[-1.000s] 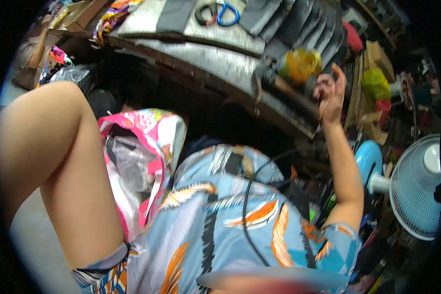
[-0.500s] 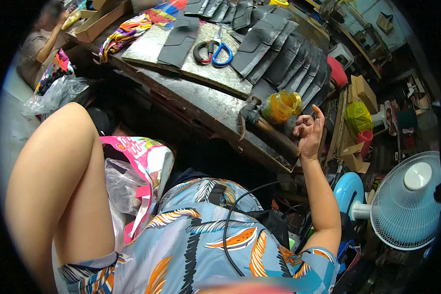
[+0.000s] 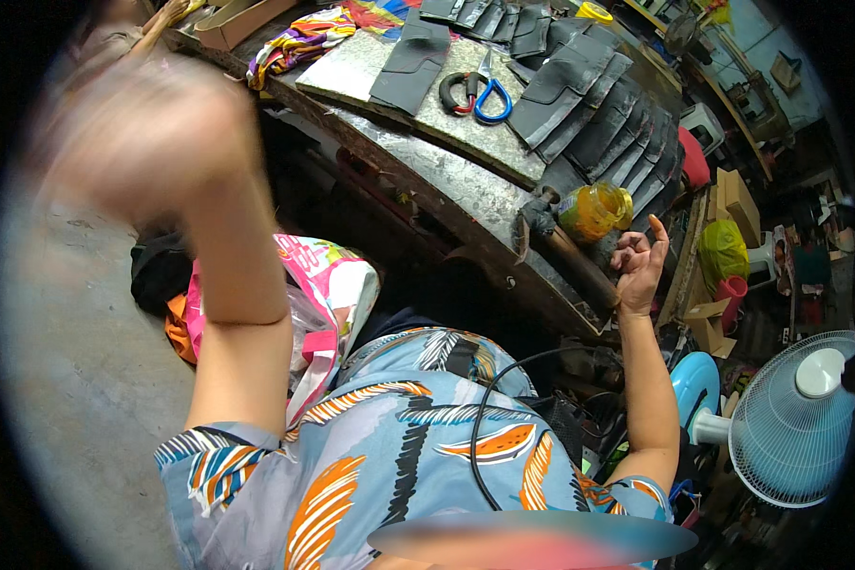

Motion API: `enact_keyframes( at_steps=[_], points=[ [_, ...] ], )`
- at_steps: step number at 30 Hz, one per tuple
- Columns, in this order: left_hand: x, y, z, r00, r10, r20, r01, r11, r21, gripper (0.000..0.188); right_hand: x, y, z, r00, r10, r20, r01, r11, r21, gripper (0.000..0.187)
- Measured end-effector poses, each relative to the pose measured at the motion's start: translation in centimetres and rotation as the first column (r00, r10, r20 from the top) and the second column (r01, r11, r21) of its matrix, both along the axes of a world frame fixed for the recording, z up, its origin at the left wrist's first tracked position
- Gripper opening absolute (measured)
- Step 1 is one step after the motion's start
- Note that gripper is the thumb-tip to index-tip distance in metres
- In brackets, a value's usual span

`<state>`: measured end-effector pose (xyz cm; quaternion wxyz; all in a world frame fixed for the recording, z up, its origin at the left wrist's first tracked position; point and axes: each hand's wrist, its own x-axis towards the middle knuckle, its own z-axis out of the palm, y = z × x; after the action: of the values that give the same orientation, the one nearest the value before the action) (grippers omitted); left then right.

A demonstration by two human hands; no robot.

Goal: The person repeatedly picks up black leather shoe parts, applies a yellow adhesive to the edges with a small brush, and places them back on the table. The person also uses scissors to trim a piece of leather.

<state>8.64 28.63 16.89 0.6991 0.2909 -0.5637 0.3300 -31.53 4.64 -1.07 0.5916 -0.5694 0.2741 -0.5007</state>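
My left hand (image 3: 152, 142) is raised at the upper left, smeared by motion; its fingers do not show. My right hand (image 3: 642, 264) rests palm up at the table's right corner, index finger stretched out, the others loosely bent, nothing in them. Close to it lies a hammer (image 3: 572, 258) with a thick, dark handle. A jar (image 3: 595, 211) of yellow-orange stuff lies tipped on its side just beyond the fingers. Scissors (image 3: 476, 92) with one blue and one black-and-red handle rest on a pale slab (image 3: 465, 129). Black flat pieces (image 3: 594, 104) overlap in rows beside them.
A patterned cloth (image 3: 299, 43) and a cardboard box (image 3: 237, 21) are at the table's far left, near another person's arm (image 3: 152, 33). A pink-and-white bag (image 3: 347, 285) stands by my lap. To the right are a blue fan (image 3: 793, 418) and a yellow bag (image 3: 724, 249).
My left arm, earlier bent with its hand out of sight, has swung up with the hand at the upper left. My right hand keeps its pose by the jar. The view has shifted left.
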Motion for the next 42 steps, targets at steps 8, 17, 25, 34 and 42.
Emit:
enact_keyframes(
  at_steps=[8, 17, 25, 34, 42],
  points=[
    [6.2, -21.4, -18.0, 0.827, 0.406, 0.390, -0.472, 0.125, 0.873, 0.072, 0.0, 0.2, 0.2, 0.998, -0.030, -0.057, 0.029, 1.000, -0.012, 0.058],
    [3.2, -15.9, -18.1, 0.726, 0.325, 0.607, -0.608, -0.111, 0.786, 0.036, -0.1, 0.3, 0.1, 0.998, -0.004, -0.056, 0.002, 0.999, -0.036, 0.053],
    [1.4, -14.0, -18.5, 0.690, 0.399, 0.603, -0.703, 0.172, 0.690, 0.007, -0.1, 0.4, 0.0, 0.998, -0.044, -0.047, 0.042, 0.998, -0.036, 0.053],
    [2.4, -11.9, -16.6, 0.732, 0.354, 0.581, -0.667, 0.201, 0.718, 0.013, 2.4, 1.1, 7.3, 0.971, -0.199, -0.131, 0.159, 0.950, -0.269, 0.046],
    [2.4, -14.7, -16.3, 0.660, 0.372, 0.653, -0.722, 0.075, 0.687, 0.032, 17.3, -0.2, 13.9, 0.684, 0.012, -0.729, -0.480, 0.760, -0.438, 0.063]
  ],
)
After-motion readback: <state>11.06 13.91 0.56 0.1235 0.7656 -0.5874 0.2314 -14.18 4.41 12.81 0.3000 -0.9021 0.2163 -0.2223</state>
